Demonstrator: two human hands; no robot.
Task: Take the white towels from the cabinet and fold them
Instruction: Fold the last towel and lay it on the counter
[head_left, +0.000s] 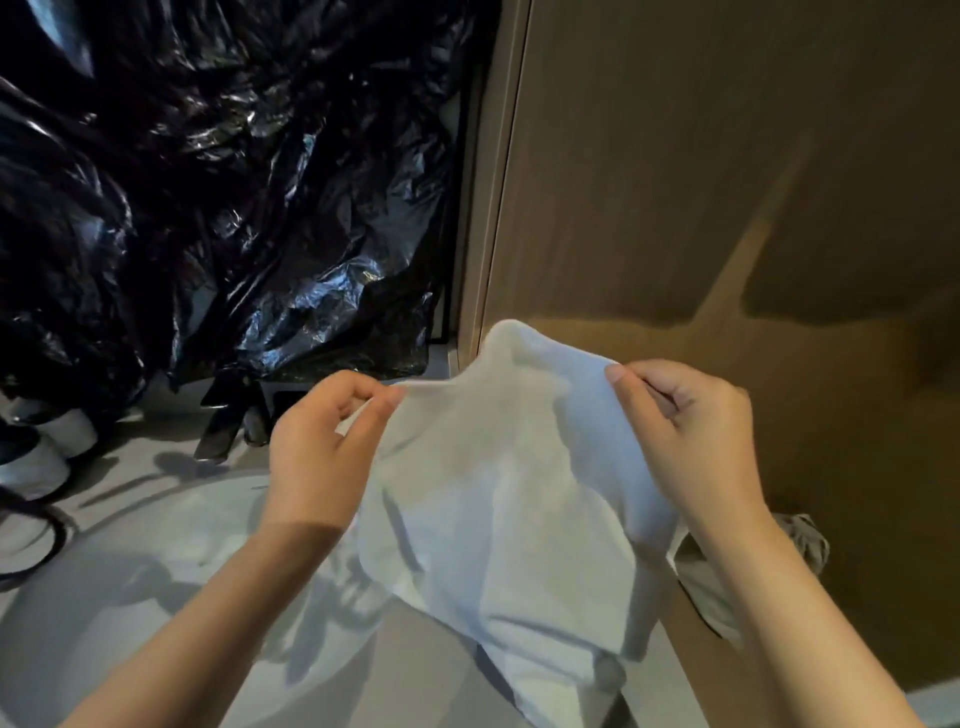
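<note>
Holding white towel (509, 493) up at centre frame, draped down toward bottom edge. Pinching its top edge with left hand (322, 447) and right hand (691, 441), both gripping cloth. Behind: black plastic sheeting (208, 182) upper left, brown panel (727, 182) upper right.

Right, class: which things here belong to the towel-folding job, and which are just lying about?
Job: white towel, pinched at its top edge by the left hand and right hand.
Lying about: black plastic sheeting, white rolls, grey cloth.
</note>
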